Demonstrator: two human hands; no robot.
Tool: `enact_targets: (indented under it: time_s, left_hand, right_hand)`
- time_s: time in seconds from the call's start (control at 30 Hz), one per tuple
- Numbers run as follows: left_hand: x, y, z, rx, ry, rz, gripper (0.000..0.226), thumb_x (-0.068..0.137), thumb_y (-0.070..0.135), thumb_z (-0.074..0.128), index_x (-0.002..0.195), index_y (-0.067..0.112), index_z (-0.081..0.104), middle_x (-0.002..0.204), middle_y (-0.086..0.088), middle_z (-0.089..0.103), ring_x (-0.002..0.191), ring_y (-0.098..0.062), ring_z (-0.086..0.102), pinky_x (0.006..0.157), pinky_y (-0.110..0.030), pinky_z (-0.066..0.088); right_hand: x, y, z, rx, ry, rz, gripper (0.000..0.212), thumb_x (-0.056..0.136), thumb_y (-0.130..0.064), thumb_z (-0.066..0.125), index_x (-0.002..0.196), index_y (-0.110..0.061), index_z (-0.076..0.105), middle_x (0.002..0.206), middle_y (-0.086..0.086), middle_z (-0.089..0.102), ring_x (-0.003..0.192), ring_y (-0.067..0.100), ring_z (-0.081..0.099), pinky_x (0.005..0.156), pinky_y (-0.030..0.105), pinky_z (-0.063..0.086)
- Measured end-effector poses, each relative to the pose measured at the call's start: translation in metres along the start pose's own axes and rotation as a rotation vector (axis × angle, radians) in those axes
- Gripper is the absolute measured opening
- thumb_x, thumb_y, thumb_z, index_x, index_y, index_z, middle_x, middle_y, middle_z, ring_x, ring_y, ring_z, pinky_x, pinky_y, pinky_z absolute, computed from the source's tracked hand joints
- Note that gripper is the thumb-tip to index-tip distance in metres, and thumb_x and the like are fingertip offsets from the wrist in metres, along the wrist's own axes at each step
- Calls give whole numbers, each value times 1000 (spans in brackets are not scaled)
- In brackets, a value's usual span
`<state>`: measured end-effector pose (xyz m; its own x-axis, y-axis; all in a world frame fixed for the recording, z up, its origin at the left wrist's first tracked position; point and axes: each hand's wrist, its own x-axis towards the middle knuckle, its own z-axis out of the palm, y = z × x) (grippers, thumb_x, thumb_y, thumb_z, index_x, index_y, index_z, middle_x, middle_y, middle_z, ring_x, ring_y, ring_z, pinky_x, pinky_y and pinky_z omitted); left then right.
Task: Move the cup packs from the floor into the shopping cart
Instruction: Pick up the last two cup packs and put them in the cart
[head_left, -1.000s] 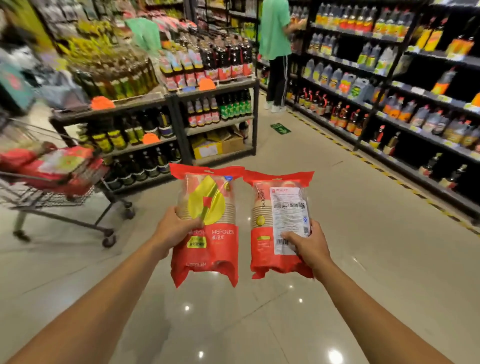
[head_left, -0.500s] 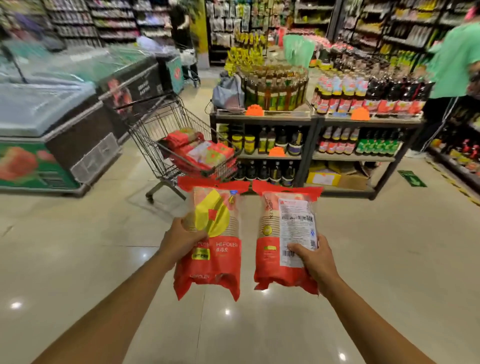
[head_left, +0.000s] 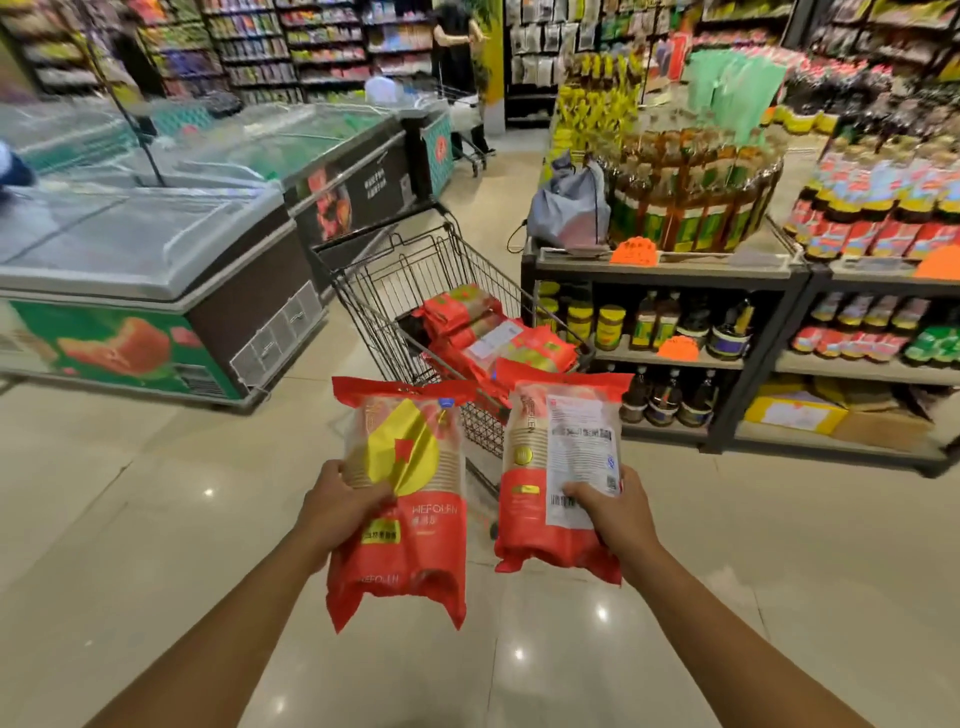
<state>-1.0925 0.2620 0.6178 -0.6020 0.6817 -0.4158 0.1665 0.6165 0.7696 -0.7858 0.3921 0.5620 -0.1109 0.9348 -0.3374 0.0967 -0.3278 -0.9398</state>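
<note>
Gripping one upright cup pack (head_left: 402, 499) is the left hand (head_left: 337, 506); the right hand (head_left: 615, 514) is clutching another cup pack (head_left: 558, 467). Both are hovering before the shopping cart (head_left: 395, 291).

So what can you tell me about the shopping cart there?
The cart is a metal wire basket on a frame, standing on the tiled floor between a chest freezer and a bottle shelf. Its wheels are hidden. Several red cup packs already lie piled in it, some showing white labels. Two more packs, one in the left hand and one in the right hand, are held upright in front of its near end, not yet inside.
</note>
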Motion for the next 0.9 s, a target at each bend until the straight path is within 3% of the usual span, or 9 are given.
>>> enact_targets:
  time_s: [0.1,0.23,0.4,0.57,0.67,0.77,0.9]
  left_hand:
    - [59,21,-18,-18,22,-4,81,54,51,82,122,27,46,110,-2,70,90,-26,74,84,-49,62]
    - [135,43,-33,-37,2,-17,80,56,50,82,123,26,46,110,-2,70,89,-25,74,82,-46,62]
    - [255,72,-49,-36,-63,-1,78,56,45,81,123,23,47,110,-3,70,90,-26,74,83,-46,61]
    - [383,110,-60,-15,-171,16,76,56,46,82,121,25,48,107,1,69,92,-25,72,87,-48,60]
    - [448,140,-58,38,-247,38,75,51,47,83,115,28,51,103,3,69,93,-24,72,87,-46,59]
    - [516,167,-40,61,-321,81,61,46,37,82,102,26,60,96,1,73,88,-24,73,86,-45,60]
    - [570,203,3,132,-425,91,65,56,34,89,112,19,58,102,-6,74,87,-25,73,79,-42,60]
  right_hand:
    - [58,-19,44,17,-24,35,63,78,-14,86,128,-19,48,112,2,70,93,23,74,77,40,63]
    - [118,-38,94,38,-9,62,56,80,-8,84,122,-18,48,108,2,70,89,21,74,65,31,60]
    - [204,-48,157,6,78,103,60,74,-17,88,122,-19,51,114,7,72,96,28,75,87,52,62]
    - [267,-63,217,45,246,175,61,75,-18,87,124,-18,50,110,6,72,95,29,75,88,54,62]
    - [296,-72,245,69,329,203,70,64,-27,89,124,-19,55,111,8,75,93,30,77,85,55,63]
    - [317,-83,258,116,418,209,61,72,-12,87,124,-15,57,109,9,76,94,32,77,85,56,63]
    - [343,-84,256,176,520,247,55,81,-4,82,125,-15,52,108,7,73,94,31,75,84,50,63]
